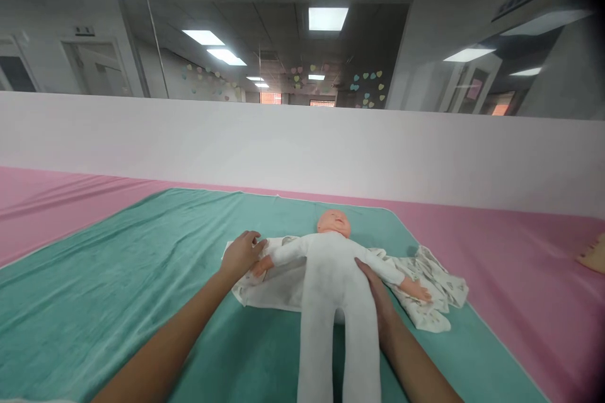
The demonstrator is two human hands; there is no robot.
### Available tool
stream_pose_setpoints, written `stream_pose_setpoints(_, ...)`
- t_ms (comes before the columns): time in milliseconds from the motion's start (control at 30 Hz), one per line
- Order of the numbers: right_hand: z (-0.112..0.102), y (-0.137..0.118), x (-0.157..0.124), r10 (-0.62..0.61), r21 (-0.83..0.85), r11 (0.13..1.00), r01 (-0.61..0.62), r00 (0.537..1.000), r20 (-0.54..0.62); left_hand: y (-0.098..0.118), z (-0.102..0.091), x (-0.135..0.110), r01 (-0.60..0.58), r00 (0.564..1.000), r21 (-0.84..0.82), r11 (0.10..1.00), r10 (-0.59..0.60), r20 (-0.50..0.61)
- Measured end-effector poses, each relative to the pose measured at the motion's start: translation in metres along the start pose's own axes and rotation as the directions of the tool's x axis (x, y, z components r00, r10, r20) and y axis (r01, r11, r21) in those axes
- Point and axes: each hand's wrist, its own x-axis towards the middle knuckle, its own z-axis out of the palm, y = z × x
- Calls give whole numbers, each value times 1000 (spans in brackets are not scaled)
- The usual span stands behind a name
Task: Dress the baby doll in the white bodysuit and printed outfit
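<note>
A baby doll [333, 271] in a white fabric body lies on its back, head away from me, its arms spread. Beneath it a white patterned baby garment [274, 289] is laid out, the other part bunched into folds [437, 283] under the doll's arm on the right. My left hand [242, 255] rests over the garment's left edge, beside the doll's hand [262, 266], fingers slightly bent and apart. Along the right side of the doll's torso lies my right hand [375, 286], thumb side up against it; its other fingers are hidden behind the body.
A green cloth [212, 340] covers the middle of a pink-covered surface [529, 245]. Behind runs a low white wall [283, 151] with glass above it. A beige object [593, 255] shows at the right edge.
</note>
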Motion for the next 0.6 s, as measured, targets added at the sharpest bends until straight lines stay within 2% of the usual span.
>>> stream_pose_setpoints(67, -11, -5, 6, 74, 81, 994, -75, 997, 18, -15, 11, 17, 14, 997, 99, 995, -21, 68)
stream_pose_setpoints(133, -21, -9, 11, 69, 93, 994, -66, 997, -31, -23, 26, 21, -22, 996, 127, 992, 11, 92)
stream_pose_setpoints(233, -30, -13, 16, -3, 74, 997, 11, 994, -112, -28, 39, 17, -43, 999, 89, 995, 41, 21)
stream_pose_setpoints(333, -29, -12, 17, -39, 99, 994, 56, 986, -164, -25, 36, 14, 26, 996, -110, 994, -35, -81)
stream_pose_setpoints(400, -24, -9, 17, -42, 102, 993, 60, 985, -168, -19, 32, 13, 59, 990, -302, 952, -95, -107)
stream_pose_setpoints(500, -12, 0, 13, -39, 105, 993, 52, 991, -125, -3, 29, 10, 80, 990, -567, 820, -133, -52)
stream_pose_setpoints(600, 3, 12, 10, -9, 143, 990, 16, 999, -48, 15, 28, 2, 139, 988, -768, 625, -138, 66)
